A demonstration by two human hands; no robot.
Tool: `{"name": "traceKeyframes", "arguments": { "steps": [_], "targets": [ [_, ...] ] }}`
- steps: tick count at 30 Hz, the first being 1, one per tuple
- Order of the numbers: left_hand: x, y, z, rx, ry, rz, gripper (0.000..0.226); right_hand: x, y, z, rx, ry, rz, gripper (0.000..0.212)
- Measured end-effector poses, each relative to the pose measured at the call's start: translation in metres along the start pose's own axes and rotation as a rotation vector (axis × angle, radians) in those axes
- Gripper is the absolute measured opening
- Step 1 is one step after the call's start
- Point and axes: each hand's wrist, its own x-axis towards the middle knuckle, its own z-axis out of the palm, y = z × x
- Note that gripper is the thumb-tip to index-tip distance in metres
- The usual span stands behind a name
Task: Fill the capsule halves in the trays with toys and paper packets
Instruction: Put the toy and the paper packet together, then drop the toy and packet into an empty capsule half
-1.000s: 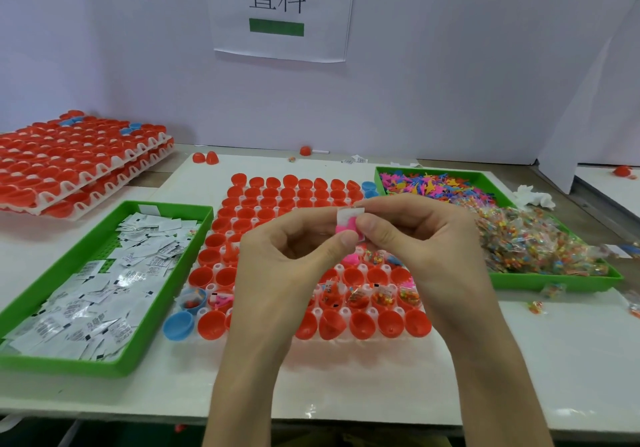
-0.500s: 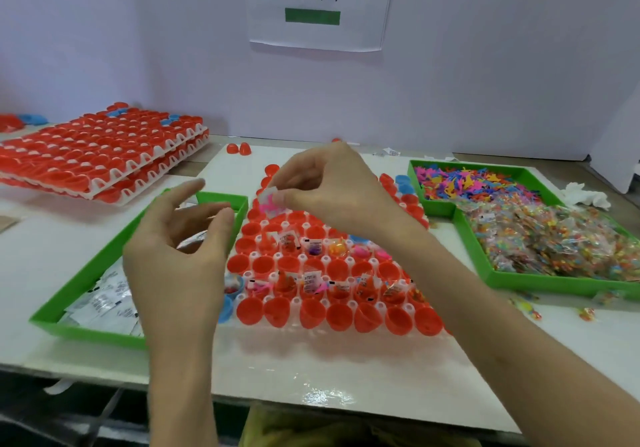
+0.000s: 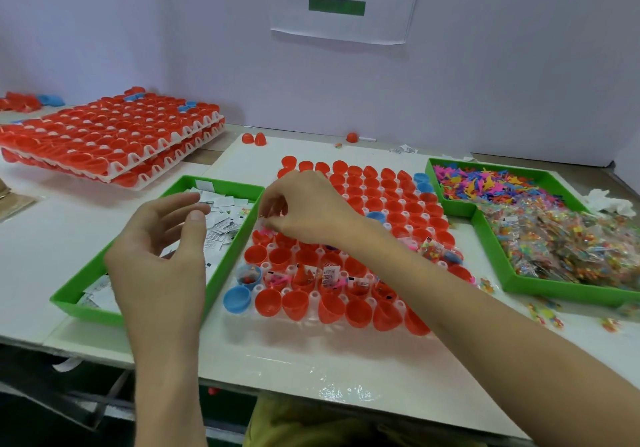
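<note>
A white tray (image 3: 314,295) of red capsule halves (image 3: 391,204) lies in the middle of the table; several halves in its near rows hold toys and paper packets. My right hand (image 3: 308,207) reaches over the tray's left side, fingertips pinched together above a capsule half, with a pink toy (image 3: 265,231) showing just under them. My left hand (image 3: 166,249) hovers with relaxed fingers, holding nothing, over the green tray (image 3: 221,273) of paper packets (image 3: 221,225).
A green tray (image 3: 491,242) on the right holds loose colourful toys (image 3: 491,183) and bagged toys (image 3: 571,242). Stacked trays of red halves (image 3: 114,135) sit at the back left. A blue half (image 3: 236,299) lies beside the middle tray. Crumpled tissue (image 3: 609,200) lies far right.
My hands have parted. The right hand carried the packet and pink toy left and down to the tray's left side; the left hand moved out over the packet tray.
</note>
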Motion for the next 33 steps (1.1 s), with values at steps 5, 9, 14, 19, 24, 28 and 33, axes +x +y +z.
{"name": "traceKeyframes", "arguments": {
  "steps": [5,9,14,19,24,28,33],
  "targets": [
    [0.001,-0.003,-0.002,0.006,0.003,-0.002,0.02,0.003,0.0,0.004,-0.058,-0.037,-0.014,0.009],
    [0.001,-0.005,-0.004,0.006,0.013,-0.01,0.02,0.005,-0.003,0.004,-0.119,-0.073,-0.035,0.009],
    [0.001,-0.004,-0.003,0.02,0.006,-0.004,0.022,0.006,-0.007,0.005,-0.188,-0.105,-0.077,0.012],
    [0.0,-0.005,-0.002,0.032,-0.002,0.002,0.024,0.003,-0.006,0.007,-0.086,-0.061,-0.072,0.018],
    [0.001,-0.008,-0.003,0.06,-0.016,-0.004,0.027,-0.004,-0.002,0.013,0.065,0.026,-0.057,0.019],
    [0.002,-0.01,-0.006,0.071,-0.011,0.002,0.027,-0.004,-0.003,0.012,0.137,0.018,-0.058,0.018],
    [0.007,-0.016,-0.013,0.14,-0.106,-0.007,0.027,0.001,0.009,-0.017,0.25,0.144,-0.014,0.011]
  ]
}}
